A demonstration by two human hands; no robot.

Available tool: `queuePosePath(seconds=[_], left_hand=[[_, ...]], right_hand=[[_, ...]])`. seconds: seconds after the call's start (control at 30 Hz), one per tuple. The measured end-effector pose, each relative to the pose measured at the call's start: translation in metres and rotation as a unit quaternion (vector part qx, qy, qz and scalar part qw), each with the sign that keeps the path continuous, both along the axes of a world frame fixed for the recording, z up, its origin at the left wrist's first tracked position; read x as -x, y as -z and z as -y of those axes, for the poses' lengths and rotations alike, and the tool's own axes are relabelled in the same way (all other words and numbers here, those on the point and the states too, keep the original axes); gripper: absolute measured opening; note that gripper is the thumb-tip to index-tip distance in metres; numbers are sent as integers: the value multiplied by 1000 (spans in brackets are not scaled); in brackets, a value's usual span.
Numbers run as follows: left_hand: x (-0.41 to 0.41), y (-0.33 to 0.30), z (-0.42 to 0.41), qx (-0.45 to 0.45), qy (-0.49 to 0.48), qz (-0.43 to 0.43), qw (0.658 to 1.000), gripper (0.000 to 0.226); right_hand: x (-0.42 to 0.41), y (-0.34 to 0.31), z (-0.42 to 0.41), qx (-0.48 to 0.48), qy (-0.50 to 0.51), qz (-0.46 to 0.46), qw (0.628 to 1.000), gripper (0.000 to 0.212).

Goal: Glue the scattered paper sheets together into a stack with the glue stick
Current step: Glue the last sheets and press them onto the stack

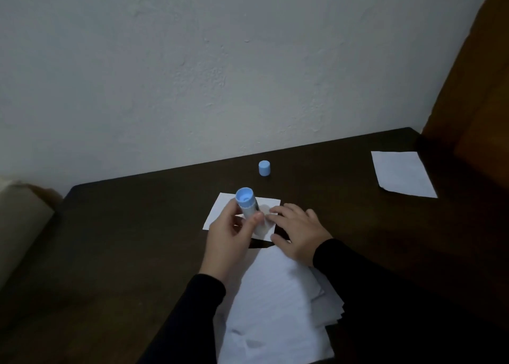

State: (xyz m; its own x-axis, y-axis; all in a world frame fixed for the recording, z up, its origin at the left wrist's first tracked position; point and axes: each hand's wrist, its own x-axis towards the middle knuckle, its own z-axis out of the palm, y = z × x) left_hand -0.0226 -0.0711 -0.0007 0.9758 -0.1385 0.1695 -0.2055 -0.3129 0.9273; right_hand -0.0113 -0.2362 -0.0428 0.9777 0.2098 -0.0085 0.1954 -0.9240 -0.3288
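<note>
Both arms wear long black sleeves, the left sleeve (198, 303) rising from the lower middle of the frame and the right sleeve (366, 275) from the lower right. Each ends in a plain, snug cuff at the wrist. The left hand (228, 237) and right hand (300, 234) are bare, with no rings, watch or gloves showing.

A dark brown wooden tabletop (115, 248) runs up against a rough, pale plastered wall (220, 69). At the right edge stands a brown wooden panel (473, 88), meeting the tabletop's far corner. At the left edge, a beige rounded object (19, 226), blurred, sits beside the tabletop
</note>
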Motion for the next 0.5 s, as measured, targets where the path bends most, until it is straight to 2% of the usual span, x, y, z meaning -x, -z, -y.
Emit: queuePosePath(seconds=[0.37, 0.5], left_hand=[[2, 9, 9, -66, 29, 1, 997, 24], [-3, 8, 4, -87, 25, -3, 996, 23]], right_hand=[[-4, 6, -9, -20, 31, -2, 999, 38], [-4, 4, -10, -22, 38, -8, 999, 42]])
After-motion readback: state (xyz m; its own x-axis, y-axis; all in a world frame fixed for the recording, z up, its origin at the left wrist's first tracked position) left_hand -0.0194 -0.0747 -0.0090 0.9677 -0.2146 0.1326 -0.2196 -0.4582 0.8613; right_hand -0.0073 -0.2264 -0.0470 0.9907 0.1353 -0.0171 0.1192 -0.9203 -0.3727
